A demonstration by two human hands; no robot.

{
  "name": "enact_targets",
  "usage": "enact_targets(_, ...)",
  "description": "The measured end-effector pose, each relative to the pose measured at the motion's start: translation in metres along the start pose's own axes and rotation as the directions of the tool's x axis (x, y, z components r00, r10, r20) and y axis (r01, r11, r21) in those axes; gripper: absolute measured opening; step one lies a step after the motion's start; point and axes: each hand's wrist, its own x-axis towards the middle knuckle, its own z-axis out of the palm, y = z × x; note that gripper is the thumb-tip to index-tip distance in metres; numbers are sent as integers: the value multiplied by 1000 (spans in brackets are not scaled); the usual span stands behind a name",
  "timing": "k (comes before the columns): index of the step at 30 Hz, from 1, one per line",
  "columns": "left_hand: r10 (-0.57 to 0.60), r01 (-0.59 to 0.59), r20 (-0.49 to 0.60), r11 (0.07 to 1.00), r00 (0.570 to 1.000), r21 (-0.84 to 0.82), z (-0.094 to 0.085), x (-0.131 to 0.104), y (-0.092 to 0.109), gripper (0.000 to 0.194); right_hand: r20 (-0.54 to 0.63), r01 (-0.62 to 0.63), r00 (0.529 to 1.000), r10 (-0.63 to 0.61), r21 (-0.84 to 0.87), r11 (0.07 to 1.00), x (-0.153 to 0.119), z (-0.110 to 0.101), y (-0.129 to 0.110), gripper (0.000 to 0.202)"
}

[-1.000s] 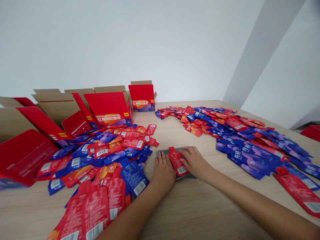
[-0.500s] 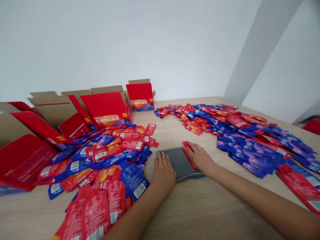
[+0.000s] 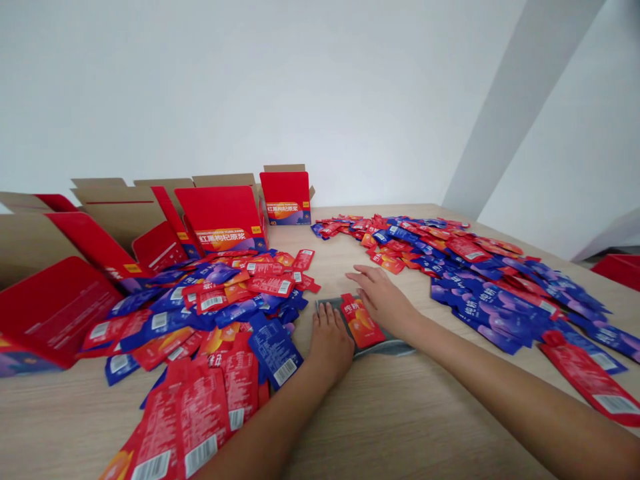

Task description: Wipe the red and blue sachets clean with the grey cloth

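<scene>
A dark grey cloth lies folded flat on the table in front of me. On top of it rests a red and orange sachet, its printed front facing up. My left hand lies flat over the cloth's left part, fingers stretched out. Just right of the sachet, my right hand hovers with its fingers apart and nothing in them. Close to my left forearm lies a blue sachet with its barcode side up.
A heap of red and blue sachets covers the left side. Another long heap spreads across the right. Open red cartons stand along the back left, with one more carton near the wall. A red object shows at the far right.
The red sachet, held at the cloth's right side before, now lies face up near its middle. My right hand has let go and lifted slightly. The left hand stays on the cloth.
</scene>
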Motion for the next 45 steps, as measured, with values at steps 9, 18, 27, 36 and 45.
enact_targets(9,-2,2,16,1000,1000,-19,1,1,-1,59,218,-101,966,141,-186,977,-16,62,-3,43)
enact_targets(18,12,-12,26,1000,1000,12,3,0,-2,58,94,-101,985,141,-344,933,-34,57,36,39)
enact_targets(27,13,-13,8,1000,1000,-3,-2,-1,-1,57,41,-196,976,212,-243,950,-45,40,54,54)
enact_targets(36,8,-8,-12,1000,1000,-9,1,0,-1,58,0,30,1000,-30,6,1000,-24,0,-8,52)
enact_targets(45,12,-12,4,1000,1000,-15,2,1,-1,55,340,172,935,-100,-188,967,-45,48,-2,51)
